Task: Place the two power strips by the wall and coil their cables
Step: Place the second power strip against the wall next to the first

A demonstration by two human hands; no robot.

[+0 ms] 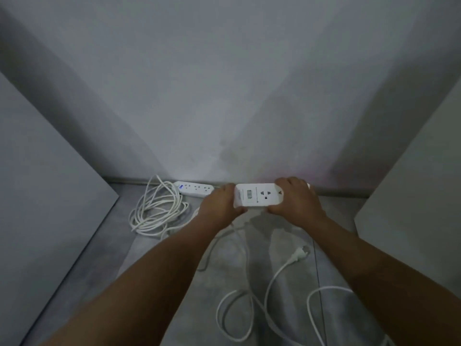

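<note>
Both my hands hold a white power strip close to the foot of the wall. My left hand grips its left end and my right hand grips its right end, covering part of it. Its cable trails loose across the floor towards me, with the plug lying to the right. A second white power strip with a blue light lies flat against the wall on the left. Beside that one its cable sits in a loose coil.
Grey floor runs to a low skirting along the wall. Pale flat panels stand on the left and right, narrowing the space to a corridor between them.
</note>
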